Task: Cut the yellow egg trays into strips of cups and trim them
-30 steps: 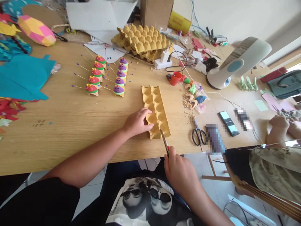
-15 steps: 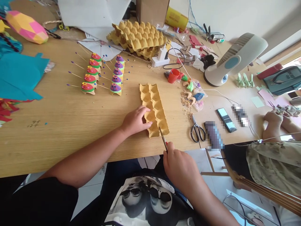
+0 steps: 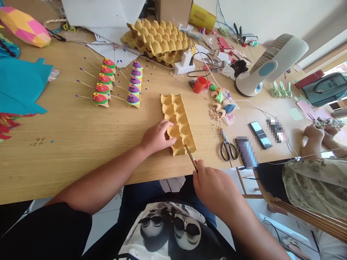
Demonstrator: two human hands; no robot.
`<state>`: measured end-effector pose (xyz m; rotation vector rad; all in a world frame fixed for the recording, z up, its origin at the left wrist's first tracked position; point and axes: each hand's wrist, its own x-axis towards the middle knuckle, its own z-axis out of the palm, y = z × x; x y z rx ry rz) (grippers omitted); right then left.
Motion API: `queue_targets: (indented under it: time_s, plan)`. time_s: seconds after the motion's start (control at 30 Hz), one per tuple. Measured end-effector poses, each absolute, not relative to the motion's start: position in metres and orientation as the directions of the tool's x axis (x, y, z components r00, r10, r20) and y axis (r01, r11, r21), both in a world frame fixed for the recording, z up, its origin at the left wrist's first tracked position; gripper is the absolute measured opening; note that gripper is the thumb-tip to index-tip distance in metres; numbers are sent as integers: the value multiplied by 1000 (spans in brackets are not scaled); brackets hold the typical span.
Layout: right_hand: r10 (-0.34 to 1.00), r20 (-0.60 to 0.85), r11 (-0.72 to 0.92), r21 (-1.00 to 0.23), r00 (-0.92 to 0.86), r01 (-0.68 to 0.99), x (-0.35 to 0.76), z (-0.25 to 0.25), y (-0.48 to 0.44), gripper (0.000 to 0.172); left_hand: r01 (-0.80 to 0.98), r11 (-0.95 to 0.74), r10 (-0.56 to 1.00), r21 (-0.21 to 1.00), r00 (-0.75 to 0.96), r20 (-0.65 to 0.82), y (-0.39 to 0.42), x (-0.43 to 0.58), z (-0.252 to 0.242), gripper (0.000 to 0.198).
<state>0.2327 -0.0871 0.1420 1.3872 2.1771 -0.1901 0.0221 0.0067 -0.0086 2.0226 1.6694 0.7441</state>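
A yellow egg tray strip [image 3: 175, 112], two cups wide, lies cup side up on the wooden table [image 3: 121, 141]. My left hand [image 3: 158, 136] holds its left side, thumb and fingers spread over the lower cups. In my closed right hand [image 3: 213, 182] is a knife [image 3: 191, 157] with a thin blade and a bit of red by the grip. Its tip touches the strip between the two columns near the close end. The handle is mostly hidden in my fist.
Painted egg-carton rows in red [image 3: 103, 83] and purple [image 3: 134, 85] stand beyond. Stacked egg trays [image 3: 159, 38] lie at the back. To the right are scissors [image 3: 227, 148], a red cup [image 3: 200, 85], a phone [image 3: 260, 135], a fan [image 3: 268, 68] and another person's hands [image 3: 316, 135].
My right hand and the knife have shifted slightly right, the blade still meeting the strip near its close end. My left hand keeps its hold. The view has moved a little.
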Motion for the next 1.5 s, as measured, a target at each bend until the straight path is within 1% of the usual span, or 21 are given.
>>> queue_targets:
  time_s: [0.1,0.27,0.37,0.53,0.57,0.7,0.83,1.0,1.17,1.3,1.43,1.5]
  plan:
    - [758,-519,551,187,-394,814,232,147,-84,28,758,-197,980,622,140,139,7,22,-8,51]
    - [773,-524,515,191,-357,836,231,145,-84,32,752,-207,978,625,143,153,7,22,-8,49]
    - [771,-519,529,203,-368,824,230,142,-85,30,754,-210,977,622,141,159,7,22,-9,50]
    - [818,-535,348,169,-212,922,228,142,-84,24,745,-220,975,630,146,168,7,22,-9,48]
    - [821,-533,338,166,-204,927,228,142,-84,23,744,-223,974,630,149,170,7,22,-9,47]
    - [819,-519,382,170,-247,909,229,140,-83,22,747,-214,976,629,145,161,7,22,-8,47]
    - [816,-542,341,172,-201,924,227,138,-86,23,747,-215,976,629,145,162,7,23,-7,47]
    - [829,-494,405,209,-261,890,223,131,-87,25,748,-215,976,628,143,165,6,23,-8,48]
    - [835,-502,365,201,-225,909,225,127,-89,23,739,-224,974,635,153,165,6,23,-8,48]
    - [833,-477,416,204,-281,886,225,128,-89,24,748,-218,976,627,147,164,6,22,-7,47]
    - [826,-509,382,186,-244,905,225,129,-88,26,743,-221,975,632,149,165,6,22,-8,47]
    - [816,-513,403,177,-265,898,224,129,-85,27,739,-228,973,634,157,167,6,23,-8,47]
